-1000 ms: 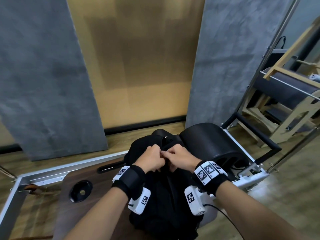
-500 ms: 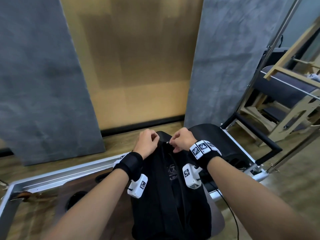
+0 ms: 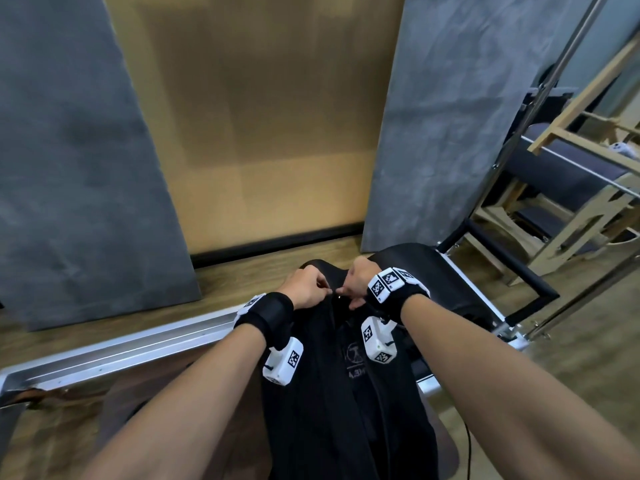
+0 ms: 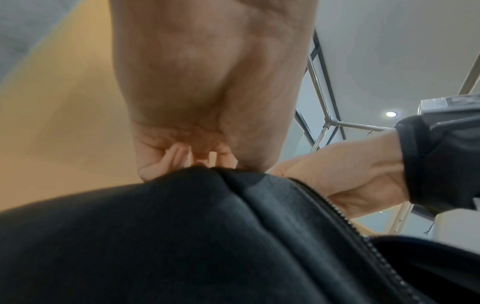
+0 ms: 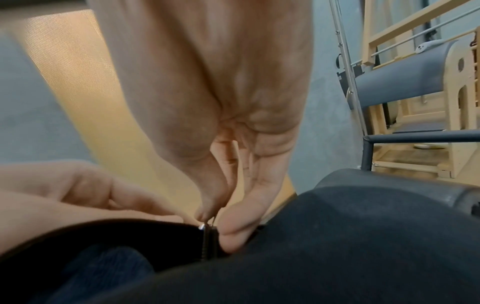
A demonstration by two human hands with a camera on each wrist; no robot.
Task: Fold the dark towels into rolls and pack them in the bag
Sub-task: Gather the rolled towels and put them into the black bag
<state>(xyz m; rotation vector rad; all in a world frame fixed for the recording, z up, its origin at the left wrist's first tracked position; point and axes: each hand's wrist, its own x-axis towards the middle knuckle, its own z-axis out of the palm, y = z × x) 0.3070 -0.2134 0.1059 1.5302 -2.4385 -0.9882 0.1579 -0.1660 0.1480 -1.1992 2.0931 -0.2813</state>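
A black bag (image 3: 329, 393) is stretched out lengthwise in front of me, its zipper (image 4: 350, 222) partly undone. My left hand (image 3: 306, 289) grips the fabric at the bag's far end, fingers curled over the edge (image 4: 197, 160). My right hand (image 3: 356, 284) is just beside it and pinches the small metal zipper pull (image 5: 207, 226) between thumb and forefinger. Through the gap below the pull I see a dark blue towel (image 5: 103, 265) inside the bag (image 5: 311, 257). The two hands almost touch.
A black padded barrel (image 3: 433, 271) lies right behind the bag on a metal-framed bench (image 3: 138, 344). Grey panels (image 3: 86, 168) lean on the wall ahead. Wooden exercise equipment (image 3: 571, 188) and a black padded bar (image 3: 512, 258) stand to the right.
Both hands have travelled away from me to the bag's far end, and the bunched bag is now drawn out long. The right hand has the zipper pull at that end.
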